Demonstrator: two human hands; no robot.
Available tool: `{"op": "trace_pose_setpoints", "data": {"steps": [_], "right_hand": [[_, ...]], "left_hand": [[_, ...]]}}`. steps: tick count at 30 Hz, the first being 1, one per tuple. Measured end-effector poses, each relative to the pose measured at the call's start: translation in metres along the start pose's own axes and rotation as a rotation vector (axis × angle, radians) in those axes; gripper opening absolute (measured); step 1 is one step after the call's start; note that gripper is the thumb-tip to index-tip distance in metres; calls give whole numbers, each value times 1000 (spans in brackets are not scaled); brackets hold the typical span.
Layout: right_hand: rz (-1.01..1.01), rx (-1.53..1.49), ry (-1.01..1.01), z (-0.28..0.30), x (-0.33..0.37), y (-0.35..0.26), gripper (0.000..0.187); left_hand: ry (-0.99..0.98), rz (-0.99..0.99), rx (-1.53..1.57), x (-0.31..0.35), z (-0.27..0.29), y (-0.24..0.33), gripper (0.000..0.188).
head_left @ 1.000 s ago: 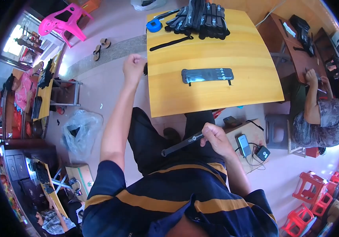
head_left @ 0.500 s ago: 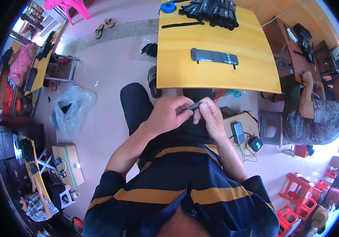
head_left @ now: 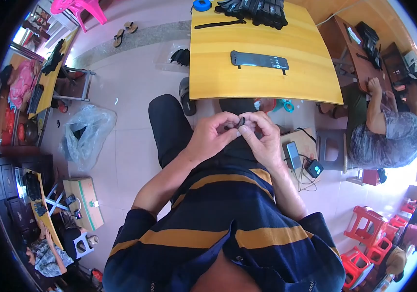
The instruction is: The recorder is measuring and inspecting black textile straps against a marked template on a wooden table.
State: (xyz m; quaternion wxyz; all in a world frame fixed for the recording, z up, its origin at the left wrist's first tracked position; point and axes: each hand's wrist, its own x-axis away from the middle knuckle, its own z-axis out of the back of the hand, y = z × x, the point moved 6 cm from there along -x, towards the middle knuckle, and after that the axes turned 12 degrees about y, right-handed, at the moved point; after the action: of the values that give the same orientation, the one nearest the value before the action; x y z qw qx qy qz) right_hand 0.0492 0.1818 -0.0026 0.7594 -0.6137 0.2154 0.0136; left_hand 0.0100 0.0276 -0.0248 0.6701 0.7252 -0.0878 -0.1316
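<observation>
Over my lap, my left hand (head_left: 212, 135) and my right hand (head_left: 264, 138) meet, fingertips pinched around a small black strip (head_left: 241, 121). Most of that piece is hidden by my fingers, so its exact kind is unclear. In front of me on the yellow table (head_left: 266, 86) lies a flat dark-grey panel (head_left: 252, 60) with pale print at its right end and two short black tabs along its near edge. Farther back are a pile of black padded pieces (head_left: 257, 12), a thin black strap (head_left: 218, 24) and a blue tape measure (head_left: 201, 5).
Right of my knees, a phone (head_left: 293, 155) and a black cube-shaped device (head_left: 314, 168) with cables rest on a box. A person (head_left: 388, 126) sits at a brown table on the right. A clear plastic bag (head_left: 89, 136) lies on the floor at left; red stools (head_left: 366, 226) stand at lower right.
My hands have drawn closer together and tilted the black strip more upright between my fingertips. The whole view has shifted slightly, with the table sitting higher and farther left.
</observation>
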Motion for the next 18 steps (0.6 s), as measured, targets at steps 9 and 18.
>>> {"op": "trace_pose_setpoints", "data": {"steps": [9, 18], "right_hand": [[105, 219, -123, -8, -3, -9, 26], [68, 297, -239, -19, -2, -5, 25]], "left_hand": [[49, -54, -349, -5, 17, 23, 5], [11, 49, -388, -1, 28, 7, 9]]}}
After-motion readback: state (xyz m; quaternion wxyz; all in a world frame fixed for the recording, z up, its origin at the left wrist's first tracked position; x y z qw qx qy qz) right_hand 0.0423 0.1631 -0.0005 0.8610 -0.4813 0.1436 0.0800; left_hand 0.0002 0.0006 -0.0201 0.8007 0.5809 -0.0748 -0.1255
